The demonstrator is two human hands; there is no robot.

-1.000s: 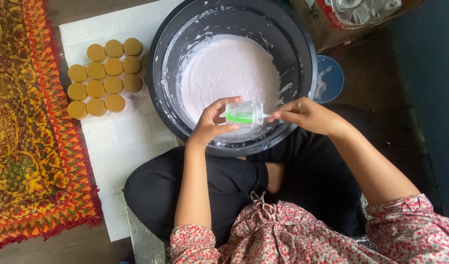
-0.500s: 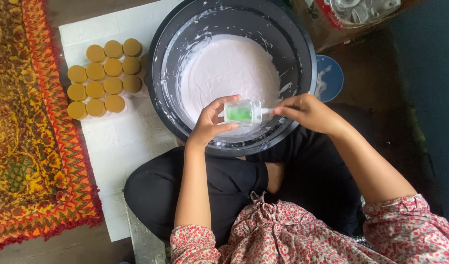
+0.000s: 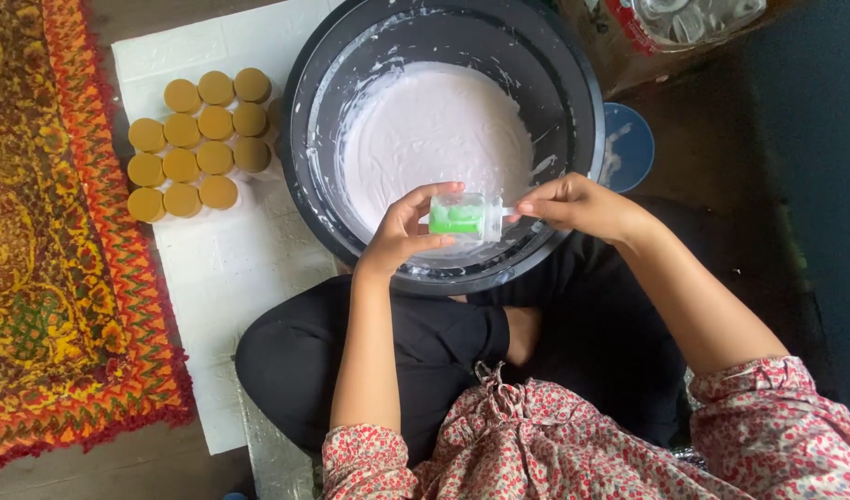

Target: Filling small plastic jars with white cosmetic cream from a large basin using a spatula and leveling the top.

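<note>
Jar (image 3: pixel 462 218) pinched in our left hand (image 3: pixel 402 236), right hand (image 3: pixel 577 206) pinching a spoon over the cream bowl (image 3: pixel 300 139); eleven capped jars (image 3: pixel 200 143) done, much cream left

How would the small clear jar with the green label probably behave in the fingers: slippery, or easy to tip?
The small jar is probably slippery: white cream smears the black basin beneath. Lying sideways in the left hand, it could spill; it looks light.

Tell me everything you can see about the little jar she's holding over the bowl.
The small clear jar looks plastic, with a bright green label around its body. It lies on its side above the near edge of the big black bowl of pale pink cream. The left hand grips it; the right hand holds a thin white tool at its mouth.
</note>
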